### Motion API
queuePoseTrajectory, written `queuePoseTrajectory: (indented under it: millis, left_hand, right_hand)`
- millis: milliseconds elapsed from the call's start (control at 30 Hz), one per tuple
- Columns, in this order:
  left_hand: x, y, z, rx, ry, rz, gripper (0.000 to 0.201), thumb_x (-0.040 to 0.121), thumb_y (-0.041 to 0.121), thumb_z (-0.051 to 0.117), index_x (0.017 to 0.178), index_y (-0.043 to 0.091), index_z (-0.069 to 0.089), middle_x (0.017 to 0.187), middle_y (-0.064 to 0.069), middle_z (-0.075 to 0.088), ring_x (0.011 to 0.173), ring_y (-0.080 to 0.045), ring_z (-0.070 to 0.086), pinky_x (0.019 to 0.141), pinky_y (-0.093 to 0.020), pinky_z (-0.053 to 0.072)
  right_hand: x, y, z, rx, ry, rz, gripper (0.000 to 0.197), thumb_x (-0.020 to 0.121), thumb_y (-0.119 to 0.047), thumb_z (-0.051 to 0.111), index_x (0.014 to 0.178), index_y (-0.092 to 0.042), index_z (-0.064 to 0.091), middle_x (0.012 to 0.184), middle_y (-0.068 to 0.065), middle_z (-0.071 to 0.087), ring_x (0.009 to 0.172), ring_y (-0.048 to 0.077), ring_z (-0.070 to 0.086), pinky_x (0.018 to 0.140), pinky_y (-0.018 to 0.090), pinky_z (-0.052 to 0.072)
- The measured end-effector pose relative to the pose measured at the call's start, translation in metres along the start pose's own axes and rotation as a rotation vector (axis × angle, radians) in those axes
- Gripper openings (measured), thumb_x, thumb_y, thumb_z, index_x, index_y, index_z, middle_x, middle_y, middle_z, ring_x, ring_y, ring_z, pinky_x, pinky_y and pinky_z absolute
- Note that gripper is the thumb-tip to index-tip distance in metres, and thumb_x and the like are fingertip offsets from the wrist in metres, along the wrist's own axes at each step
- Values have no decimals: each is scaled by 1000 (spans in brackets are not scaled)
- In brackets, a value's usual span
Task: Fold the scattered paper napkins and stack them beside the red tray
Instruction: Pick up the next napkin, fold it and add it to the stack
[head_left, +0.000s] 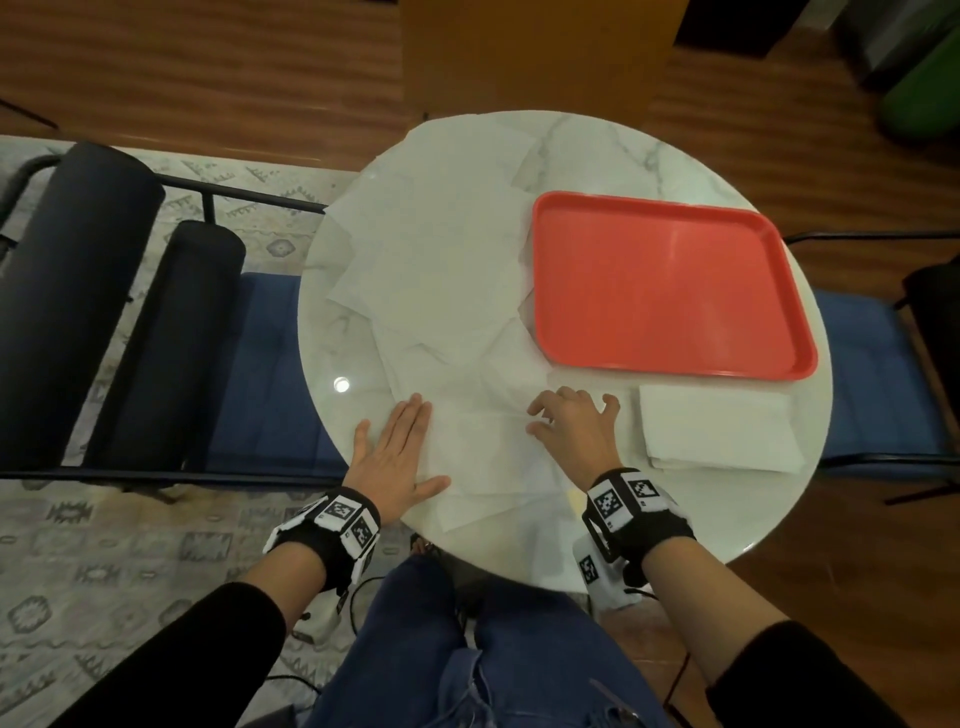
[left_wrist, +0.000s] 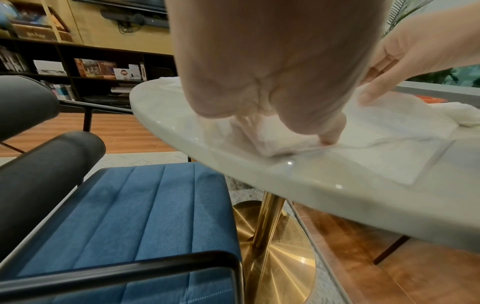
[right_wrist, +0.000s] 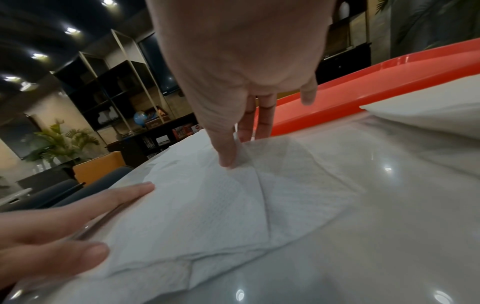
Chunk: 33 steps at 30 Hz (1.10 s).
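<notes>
At the far left stands a blue upholstered chair with black padded rolls and a black metal frame (head_left: 130, 312), its seat tucked just under the edge of the round white marble-topped table (head_left: 332, 353), which stands on a gold metal pedestal (left_wrist: 267, 222).

The left hand (head_left: 395, 452) lies flat on the near left part of the table, fingers straight and together, thumb spread to the side, palm pressing down on the left edge of the white paper napkin (head_left: 488, 457) spread in front of the person. In the left wrist view its thumb tip bears on the napkin.

Beyond that napkin a loose spread of unfolded white paper napkins (head_left: 431, 260) overlaps across the left and middle of the table, reaching to its far rim and touching the left side of the tray.

The right hand (head_left: 576, 426) sits on the same near napkin at its far right part, fingers spread and bent, fingertips (right_wrist: 228, 160) pressing into the paper where a crease runs across it. It grips nothing; the fingers only bear down.

The red rectangular plastic tray (head_left: 670, 286) lies on the right half of the table, just beyond the right hand.

Just in front of the tray's near edge, right of the right hand, rests a stack of folded white napkins (head_left: 722, 431).
</notes>
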<state>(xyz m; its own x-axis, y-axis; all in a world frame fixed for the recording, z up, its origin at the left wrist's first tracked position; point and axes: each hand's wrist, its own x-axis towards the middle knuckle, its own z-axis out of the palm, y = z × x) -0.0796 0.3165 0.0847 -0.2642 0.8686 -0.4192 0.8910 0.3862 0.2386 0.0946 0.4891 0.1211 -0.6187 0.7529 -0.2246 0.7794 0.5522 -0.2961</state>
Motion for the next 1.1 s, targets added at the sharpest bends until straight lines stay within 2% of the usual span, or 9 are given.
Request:
queuePoseTrajectory:
  millis: [133, 267, 433, 567, 667, 733, 833, 933, 1100]
  left_hand:
    - [2, 21, -13, 47, 2, -50, 96, 85, 55, 52, 148, 26, -14, 158, -5, -12, 147, -22, -3, 109, -61, 10]
    - [13, 45, -23, 59, 112, 19, 94, 76, 42, 62, 150, 31, 6, 155, -3, 11, 138, -21, 25, 103, -48, 19]
    - [24, 62, -30, -102, 303, -41, 32, 85, 31, 60, 116, 27, 58, 135, 2, 43, 120, -20, 44, 99, -44, 19]
    - [24, 70, -47, -282, 277, -62, 1, 90, 34, 54, 89, 34, 54, 101, 14, 58, 105, -12, 52, 100, -39, 16]
    - [18, 83, -73, -634, 159, 22, 6, 89, 33, 56, 84, 34, 53, 79, 11, 65, 88, -14, 60, 91, -35, 40]
    - [15, 103, -92, -783, 126, 88, 6, 89, 29, 58, 84, 33, 57, 74, 7, 64, 76, -12, 59, 77, -34, 47]
    - [21, 132, -111, -864, 151, 142, 5, 89, 28, 61, 87, 32, 62, 71, 6, 62, 67, -7, 55, 64, -21, 42]
    - [32, 149, -115, -878, 180, 126, 9, 89, 30, 62, 97, 33, 62, 75, 9, 64, 66, -6, 57, 60, -16, 41]
    - [29, 135, -91, -843, 211, -45, 18, 88, 30, 62, 105, 35, 60, 90, 6, 67, 80, -13, 66, 73, -23, 48]
  right_hand:
    - [-5, 8, -1, 2, 41, -59, 17, 91, -26, 56, 106, -24, 62, 102, -3, 60, 102, 19, 54, 104, 47, 15]
    - [-6, 13, -4, -18, 24, -141, 13, 93, -22, 54, 100, -22, 64, 100, -3, 60, 101, 19, 54, 105, 48, 14]
    - [-7, 19, -13, 123, 141, -202, 7, 88, -25, 62, 91, -25, 68, 102, -4, 57, 100, 18, 52, 103, 45, 15]
    - [-14, 30, -36, 475, 76, -207, 2, 85, -26, 65, 86, -25, 64, 91, -13, 63, 92, 8, 58, 98, 41, 38]
    - [-23, 44, -63, 805, -92, -101, 20, 82, -22, 70, 100, -23, 62, 77, -8, 61, 77, 10, 55, 77, 22, 45]
    - [-27, 65, -77, 891, -123, -52, 20, 82, -21, 72, 100, -21, 63, 66, 12, 54, 65, 24, 49, 66, 26, 42]
    - [-29, 103, -92, 970, -75, 21, 10, 88, -12, 65, 80, -5, 62, 71, 12, 56, 67, 20, 51, 69, 34, 43]
    - [-32, 147, -107, 1025, 9, 159, 11, 91, -5, 58, 90, 3, 65, 85, 11, 65, 78, 18, 58, 75, 37, 47]
    - [-29, 225, -108, 993, 61, 403, 11, 91, -5, 56, 90, -1, 65, 90, 15, 63, 83, 26, 57, 77, 43, 48]
